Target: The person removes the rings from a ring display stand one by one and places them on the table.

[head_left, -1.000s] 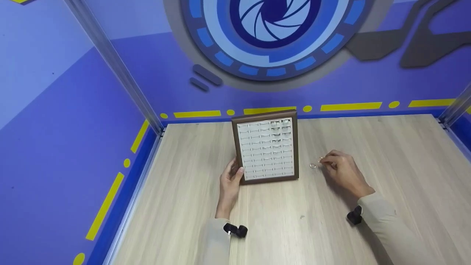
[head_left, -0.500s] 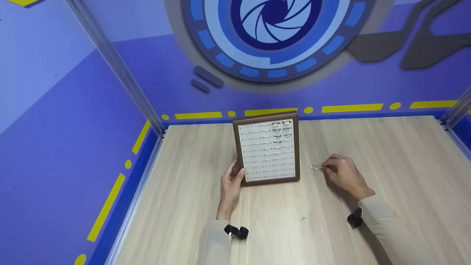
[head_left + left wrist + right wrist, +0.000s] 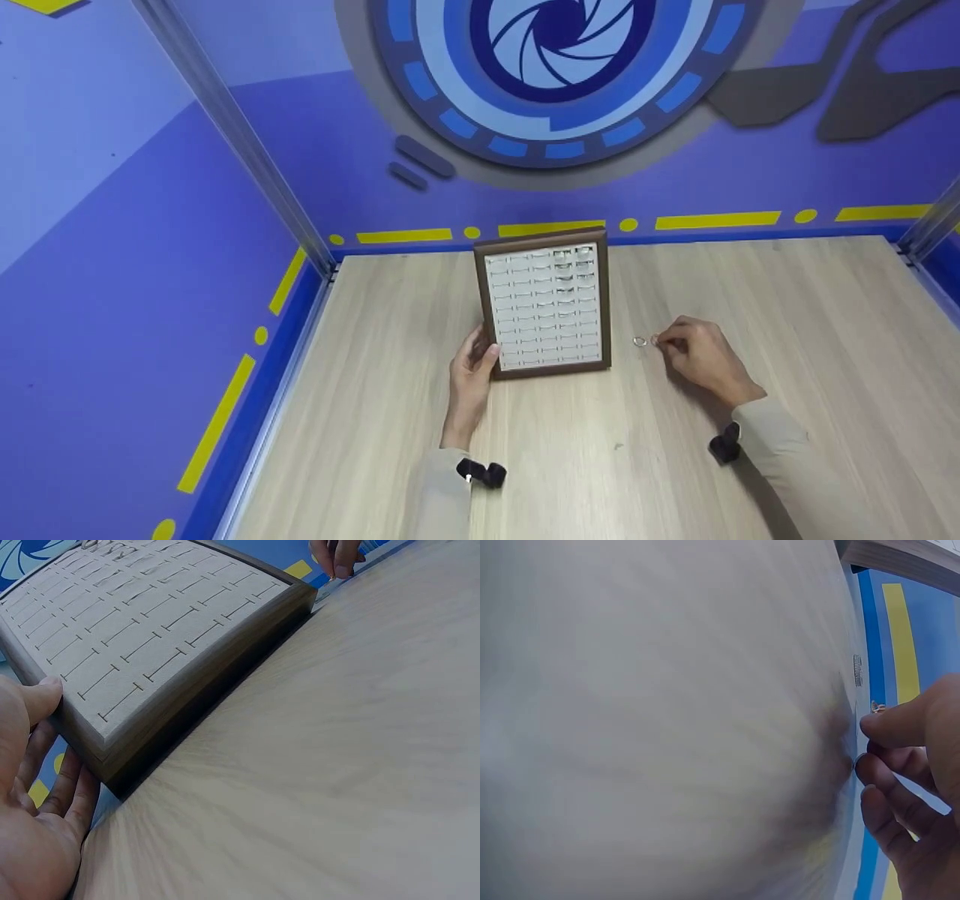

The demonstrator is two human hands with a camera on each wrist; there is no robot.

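Left hand (image 3: 471,375) grips the near left corner of the ring tray (image 3: 546,306), thumb on its top edge, fingers along the side. The tray lies flat on the wooden table (image 3: 540,465), near the back wall, a few rings in its far right slots. Just right of the tray a loose ring (image 3: 638,342) lies on the table. Beside it the right hand (image 3: 701,358) pinches a second ring (image 3: 655,340) at its fingertips, low on the table.

The rings (image 3: 639,342) by the right hand (image 3: 701,358) are too small to make out; the tabletop (image 3: 667,727) blurs in the right wrist view.
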